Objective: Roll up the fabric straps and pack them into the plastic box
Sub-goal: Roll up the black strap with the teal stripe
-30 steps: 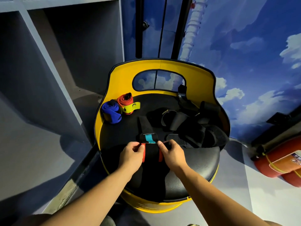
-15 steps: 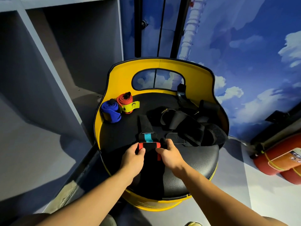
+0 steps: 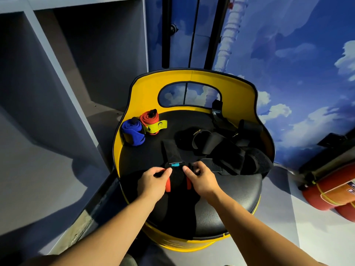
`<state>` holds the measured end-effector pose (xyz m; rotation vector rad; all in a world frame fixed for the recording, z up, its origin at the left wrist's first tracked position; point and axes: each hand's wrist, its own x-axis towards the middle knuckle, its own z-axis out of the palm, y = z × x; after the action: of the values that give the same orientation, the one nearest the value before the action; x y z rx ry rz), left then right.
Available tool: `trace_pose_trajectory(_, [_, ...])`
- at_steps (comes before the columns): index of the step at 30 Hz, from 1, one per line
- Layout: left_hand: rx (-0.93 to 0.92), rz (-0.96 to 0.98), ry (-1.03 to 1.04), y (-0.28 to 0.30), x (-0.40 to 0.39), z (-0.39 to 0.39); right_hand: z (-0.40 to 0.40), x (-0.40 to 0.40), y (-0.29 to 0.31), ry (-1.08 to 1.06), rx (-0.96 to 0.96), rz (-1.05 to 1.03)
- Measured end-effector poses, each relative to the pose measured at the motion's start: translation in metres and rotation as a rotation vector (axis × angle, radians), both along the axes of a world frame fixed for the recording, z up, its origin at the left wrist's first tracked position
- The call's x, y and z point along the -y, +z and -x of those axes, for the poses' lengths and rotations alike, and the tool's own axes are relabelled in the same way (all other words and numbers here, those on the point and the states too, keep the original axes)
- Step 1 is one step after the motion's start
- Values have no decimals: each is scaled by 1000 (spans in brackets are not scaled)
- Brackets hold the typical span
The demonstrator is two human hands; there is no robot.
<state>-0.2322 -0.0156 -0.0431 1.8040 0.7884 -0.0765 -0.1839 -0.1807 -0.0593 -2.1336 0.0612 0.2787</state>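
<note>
Black fabric strap with red edges and a small blue tag [image 3: 177, 178] lies on the round black padded seat of a yellow chair [image 3: 230, 196], near the front middle of the seat. The left hand [image 3: 153, 182] pinches its left red edge with curled fingers, and the right hand [image 3: 201, 180] pinches its right side in the same way, so both hands hold this strap between them. At the back left edge of the seat stand two rolled straps, a blue rolled strap [image 3: 133, 133] and, touching it, a red rolled strap with a yellow label [image 3: 151, 121]. A pile of loose black straps [image 3: 226, 148] covers the right side of the seat.
</note>
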Motion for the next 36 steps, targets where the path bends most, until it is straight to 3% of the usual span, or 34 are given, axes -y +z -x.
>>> trace_pose_trajectory(6, [-113,226,36,7,0,-10,-13,-2,-7,1,-142,-86])
trace_pose_trajectory(10, [-123,513,10,13,-11,-9,-16,0,-1,-65,-313,-292])
trace_pose_trajectory(18, [-184,780,-84,31,-30,-10,-8,0,25,-52,-505,-514])
trace_pose_trajectory(25, [55,578,-224,61,-27,-20,-14,11,65,-50,-351,-851])
trace_pose_trajectory(29, [210,549,-304,79,-21,-22,-18,23,83,-1,-237,-842])
trace_pose_trajectory(36, [294,441,-362,78,-15,-33,-31,36,96,-9,-205,-788])
